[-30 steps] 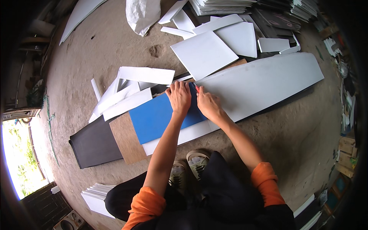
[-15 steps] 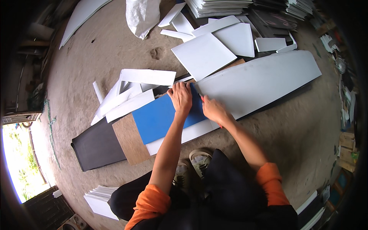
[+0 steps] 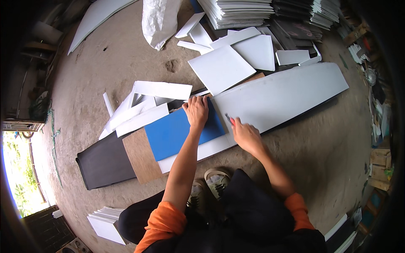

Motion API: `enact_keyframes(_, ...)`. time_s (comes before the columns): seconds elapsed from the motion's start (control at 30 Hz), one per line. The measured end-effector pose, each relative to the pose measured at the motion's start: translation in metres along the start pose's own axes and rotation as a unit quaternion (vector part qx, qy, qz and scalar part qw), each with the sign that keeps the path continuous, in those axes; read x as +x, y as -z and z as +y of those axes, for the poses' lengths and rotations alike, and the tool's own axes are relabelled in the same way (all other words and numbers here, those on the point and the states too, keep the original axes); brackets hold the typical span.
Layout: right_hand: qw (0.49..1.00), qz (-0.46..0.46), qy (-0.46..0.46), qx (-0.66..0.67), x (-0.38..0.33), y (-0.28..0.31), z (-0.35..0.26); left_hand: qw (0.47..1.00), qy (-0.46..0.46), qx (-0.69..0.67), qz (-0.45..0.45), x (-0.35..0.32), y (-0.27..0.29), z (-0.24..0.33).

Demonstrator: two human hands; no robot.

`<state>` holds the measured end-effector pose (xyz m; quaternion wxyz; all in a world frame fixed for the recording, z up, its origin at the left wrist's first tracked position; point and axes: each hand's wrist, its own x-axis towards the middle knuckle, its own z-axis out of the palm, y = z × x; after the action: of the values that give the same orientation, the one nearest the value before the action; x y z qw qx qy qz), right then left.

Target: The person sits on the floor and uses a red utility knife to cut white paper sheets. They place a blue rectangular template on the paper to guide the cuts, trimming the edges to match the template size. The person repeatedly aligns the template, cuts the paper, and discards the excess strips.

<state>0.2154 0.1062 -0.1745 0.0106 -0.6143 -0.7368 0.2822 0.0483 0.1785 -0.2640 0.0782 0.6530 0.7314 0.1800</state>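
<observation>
A rectangular blue panel (image 3: pixel 171 135) lies across a long white board (image 3: pixel 278 99). My left hand (image 3: pixel 197 112) presses it down near its far right corner, with the fingers bent over the far edge. In my right hand (image 3: pixel 248 135) is a red-handled utility knife (image 3: pixel 232 121), its grey tip pointing up and left. The knife is to the right of the blue panel, over the white board; whether the tip touches the board I cannot tell. Under the panel's left end show a brown wooden board (image 3: pixel 142 158) and a black sheet (image 3: pixel 105 161).
White offcuts (image 3: pixel 141 116) lie beyond the panel. A square white board (image 3: pixel 221 69) overlaps the long board's far edge. Stacked white sheets (image 3: pixel 236 12) and a white sack (image 3: pixel 159 23) stand farther back. Another white stack (image 3: pixel 105 227) sits left of my feet.
My right hand has drawn the utility knife away from the blue panel's right edge, toward me and to the right. My left hand stays on the panel.
</observation>
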Motion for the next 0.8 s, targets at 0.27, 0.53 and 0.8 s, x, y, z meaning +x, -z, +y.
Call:
enact_keyframes(0.27,0.996,0.085,0.028,-0.002,0.074,-0.029,-0.015,0.999,-0.004,-0.039,0.020,0.001,-0.001,-0.002)
enact_keyframes(0.53,0.995,0.092,0.031,0.006,0.086,-0.044,-0.016,0.999,0.000,-0.038,0.022,0.000,-0.001,-0.002)
enact_keyframes(0.8,0.999,0.041,0.014,-0.022,0.072,-0.042,-0.013,0.999,-0.010,-0.023,0.029,-0.002,0.002,0.000)
